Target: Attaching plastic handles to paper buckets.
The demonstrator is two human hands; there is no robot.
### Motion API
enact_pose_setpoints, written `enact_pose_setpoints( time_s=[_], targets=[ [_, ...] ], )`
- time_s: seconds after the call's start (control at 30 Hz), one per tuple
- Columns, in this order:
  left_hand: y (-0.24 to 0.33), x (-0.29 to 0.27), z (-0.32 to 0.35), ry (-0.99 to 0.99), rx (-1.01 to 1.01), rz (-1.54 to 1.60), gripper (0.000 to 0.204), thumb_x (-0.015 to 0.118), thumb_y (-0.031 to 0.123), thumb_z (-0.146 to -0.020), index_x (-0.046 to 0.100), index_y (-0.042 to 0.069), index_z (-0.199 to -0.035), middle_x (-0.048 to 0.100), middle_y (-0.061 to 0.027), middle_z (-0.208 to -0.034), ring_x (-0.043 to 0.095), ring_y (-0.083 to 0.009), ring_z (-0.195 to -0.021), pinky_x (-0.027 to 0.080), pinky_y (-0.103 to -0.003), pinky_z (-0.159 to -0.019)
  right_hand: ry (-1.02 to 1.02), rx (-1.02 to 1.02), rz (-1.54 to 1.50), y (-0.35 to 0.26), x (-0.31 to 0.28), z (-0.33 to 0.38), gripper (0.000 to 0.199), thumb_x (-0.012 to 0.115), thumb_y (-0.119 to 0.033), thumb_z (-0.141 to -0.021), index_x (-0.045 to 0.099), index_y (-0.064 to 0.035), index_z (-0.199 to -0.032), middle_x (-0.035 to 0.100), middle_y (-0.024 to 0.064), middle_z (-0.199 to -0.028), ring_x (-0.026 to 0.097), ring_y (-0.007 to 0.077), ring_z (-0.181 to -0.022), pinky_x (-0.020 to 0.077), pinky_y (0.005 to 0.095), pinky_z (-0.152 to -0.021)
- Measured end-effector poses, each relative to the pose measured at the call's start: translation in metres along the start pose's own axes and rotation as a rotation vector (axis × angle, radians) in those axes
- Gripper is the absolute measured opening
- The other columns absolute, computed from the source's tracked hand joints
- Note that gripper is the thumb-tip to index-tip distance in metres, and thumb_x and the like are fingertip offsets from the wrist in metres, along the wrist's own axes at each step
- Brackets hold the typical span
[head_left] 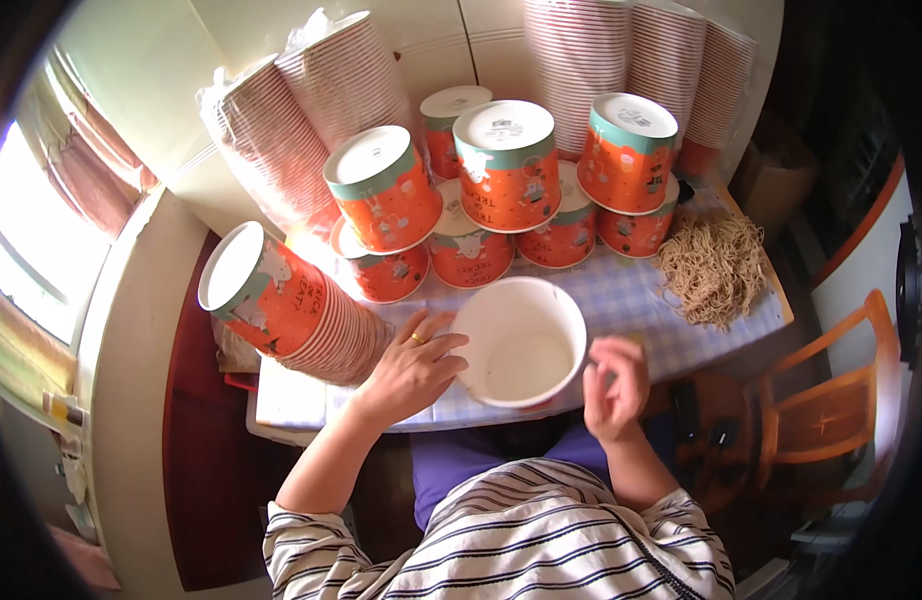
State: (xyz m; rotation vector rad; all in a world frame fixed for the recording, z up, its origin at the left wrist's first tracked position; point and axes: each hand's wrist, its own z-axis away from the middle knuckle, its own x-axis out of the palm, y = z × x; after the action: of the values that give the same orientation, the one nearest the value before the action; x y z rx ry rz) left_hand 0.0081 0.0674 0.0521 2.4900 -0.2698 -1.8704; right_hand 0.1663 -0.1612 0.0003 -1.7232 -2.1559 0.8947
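In front of me at the table's near edge stands a white-lined paper bucket (521, 350), mouth up and tilted toward me, with nothing visible inside. My left hand (416, 362) is at its left rim, fingers spread and apart, a ring on one finger. The fingertips seem to touch the bucket's wall. On the other side, my right hand (617, 385) is raised just off the rim, its fingers loosely bent and slightly blurred. I see nothing held in it. Close to my left hand leans a nested stack of orange and green paper buckets (291, 300), bottoms facing up-left.
Upside-down orange buckets (508, 165) are piled two high behind. Tall nested stacks (581, 70) rise against the wall, some in clear plastic (346, 80). A heap of tan cords (716, 265) lies on the checked tablecloth (661, 345) at right. A wooden chair (821, 400) stands beyond.
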Motion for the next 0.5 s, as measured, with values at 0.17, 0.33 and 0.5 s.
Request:
enact_pose_setpoints(
  time_s=[0.17,0.33,0.5],
  targets=[
    [0.011,0.007,-0.011,0.109,0.013,0.204,0.014,0.069,0.009,-0.075,0.062,0.009,-0.087,0.061,-0.0056,-0.091,0.057,-0.0258,-0.107,0.036,-0.051,-0.103,-0.255,-0.186,0.049,-0.015,0.004,0.019,0.028,0.073,-0.013,-0.071,0.063,-0.0077,-0.096,0.059,0.0094,-0.099,0.055,0.0250,-0.078,0.0426,0.0357,-0.067],
    [0.021,0.017,-0.019,0.118,-0.016,0.330,0.016,0.067,0.007,-0.076,0.063,0.008,-0.091,0.062,-0.0073,-0.083,0.062,-0.0277,-0.086,0.042,-0.048,-0.097,-0.254,0.105,0.045,-0.001,0.030,0.028,0.038,0.076,-0.007,-0.070,0.059,-0.0047,-0.104,0.058,0.0115,-0.100,0.057,0.0282,-0.087,0.0486,0.0363,-0.073],
    [0.030,0.008,-0.027,0.059,-0.050,0.304,0.019,0.065,0.005,-0.076,0.064,0.006,-0.095,0.062,-0.0094,-0.080,0.062,-0.0307,-0.081,0.046,-0.044,-0.088,-0.149,0.131,-0.002,0.005,0.047,0.021,0.037,0.075,0.000,-0.070,0.056,-0.0033,-0.100,0.057,0.0111,-0.096,0.058,0.0240,-0.082,0.0485,0.0317,-0.067]
  ],
)
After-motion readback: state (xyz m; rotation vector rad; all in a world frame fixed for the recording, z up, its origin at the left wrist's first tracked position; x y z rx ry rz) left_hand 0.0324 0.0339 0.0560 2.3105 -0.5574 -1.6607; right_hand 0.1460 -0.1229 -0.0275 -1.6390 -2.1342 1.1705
